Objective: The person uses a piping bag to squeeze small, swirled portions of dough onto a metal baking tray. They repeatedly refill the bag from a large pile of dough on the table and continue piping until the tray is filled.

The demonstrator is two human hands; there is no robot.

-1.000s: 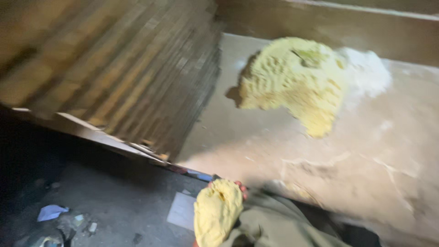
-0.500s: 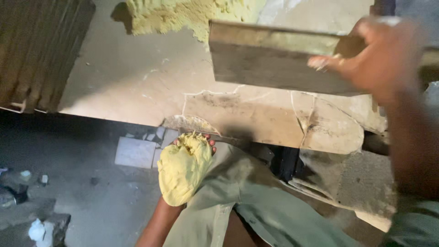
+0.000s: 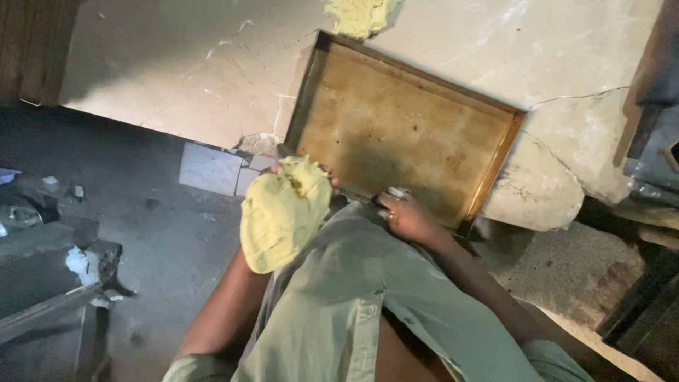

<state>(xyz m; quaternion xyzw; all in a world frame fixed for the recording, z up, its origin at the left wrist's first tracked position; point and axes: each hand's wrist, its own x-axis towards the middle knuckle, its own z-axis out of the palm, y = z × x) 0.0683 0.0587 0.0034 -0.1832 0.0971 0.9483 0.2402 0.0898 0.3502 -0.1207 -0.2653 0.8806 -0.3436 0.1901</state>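
Observation:
My left hand (image 3: pixel 322 177) holds a flat lump of yellow dough (image 3: pixel 283 212) in front of my body, near the table's front edge; the dough hides most of the hand. A brown, stained metal baking tray (image 3: pixel 403 127) lies flat on the cracked pale worktop (image 3: pixel 177 71). My right hand (image 3: pixel 407 216) rests at the tray's near edge, fingers curled on its rim. A larger mass of yellow dough (image 3: pixel 361 14) sits on the worktop just beyond the tray's far corner, cut off by the frame's top.
The worktop's front edge is chipped and broken near the tray. Below on the left is a dark floor (image 3: pixel 155 233) with a pale tile (image 3: pixel 209 168) and scraps of litter. Dark metal equipment (image 3: pixel 654 141) stands at the right edge.
My right hand has brought the tray down from the air and laid it flat on the worktop. The view has swung right; my left hand still holds its dough.

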